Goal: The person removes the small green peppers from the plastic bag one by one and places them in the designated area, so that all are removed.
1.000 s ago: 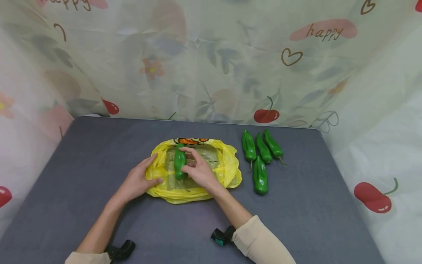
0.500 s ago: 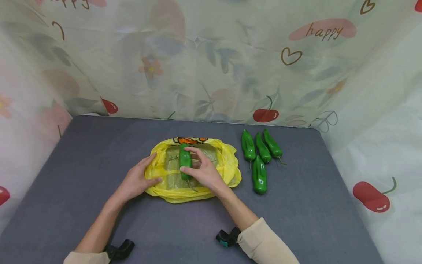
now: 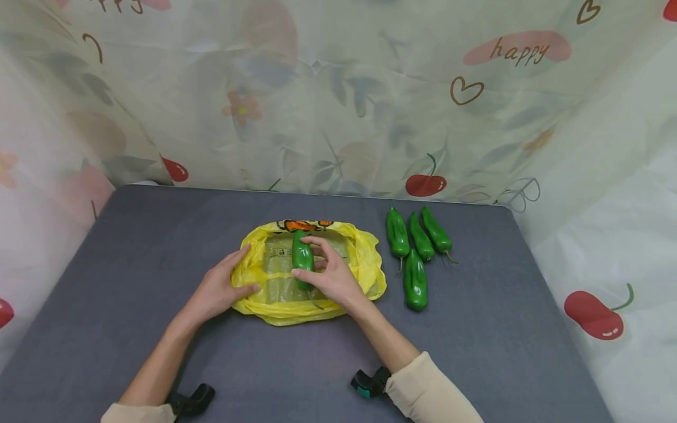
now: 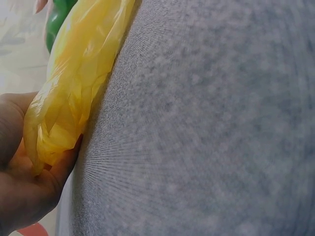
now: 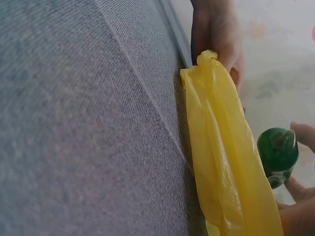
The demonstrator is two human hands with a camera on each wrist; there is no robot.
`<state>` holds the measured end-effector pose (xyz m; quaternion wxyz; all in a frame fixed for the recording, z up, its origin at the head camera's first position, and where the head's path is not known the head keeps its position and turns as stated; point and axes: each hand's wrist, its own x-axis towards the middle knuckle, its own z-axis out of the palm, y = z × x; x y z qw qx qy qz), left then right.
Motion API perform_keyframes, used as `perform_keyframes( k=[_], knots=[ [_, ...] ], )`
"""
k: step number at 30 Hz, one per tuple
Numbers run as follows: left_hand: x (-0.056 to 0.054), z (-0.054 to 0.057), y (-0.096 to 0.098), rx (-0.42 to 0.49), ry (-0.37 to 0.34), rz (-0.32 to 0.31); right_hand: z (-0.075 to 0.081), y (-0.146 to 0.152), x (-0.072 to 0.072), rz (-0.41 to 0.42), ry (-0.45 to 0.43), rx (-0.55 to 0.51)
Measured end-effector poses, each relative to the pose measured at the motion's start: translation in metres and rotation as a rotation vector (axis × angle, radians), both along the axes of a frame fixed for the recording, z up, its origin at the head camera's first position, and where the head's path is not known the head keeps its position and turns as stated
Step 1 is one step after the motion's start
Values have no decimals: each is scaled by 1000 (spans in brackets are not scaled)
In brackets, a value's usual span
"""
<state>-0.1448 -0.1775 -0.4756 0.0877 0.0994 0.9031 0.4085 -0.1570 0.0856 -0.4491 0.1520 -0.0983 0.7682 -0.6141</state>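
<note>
A yellow plastic bag lies on the table with its mouth spread wide and its edge rolled down. My left hand holds the bag's left edge, thumb over the inside and fingers round the outside, as the left wrist view shows. Over the bag's opening my right hand pinches a long green pepper between thumb and fingertips. Its stem trails toward the near side. From the right wrist view, the stem end of this pepper shows above the bag's edge.
Several more green peppers lie in a cluster to the right of the bag on the dark grey table. A patterned curtain surrounds the back and sides. Black wrist mounts sit on both forearms.
My right hand has shifted a little to the right over the bag with the pepper, whose stem has come into sight. The left hand has stayed on the bag's edge.
</note>
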Motion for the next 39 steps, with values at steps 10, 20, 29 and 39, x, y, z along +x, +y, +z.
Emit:
perform_keyframes(
  k=[10,20,29,39],
  knots=[
    [0,-1,0,5,5,-2,-2,7,2,-24,-4,14],
    [0,0,0,-4,0,0,1,13,4,-73,15,15],
    [0,0,1,-1,2,-1,2,22,8,-106,27,10],
    [0,1,1,10,0,-1,2,31,10,-162,9,25]
  ],
)
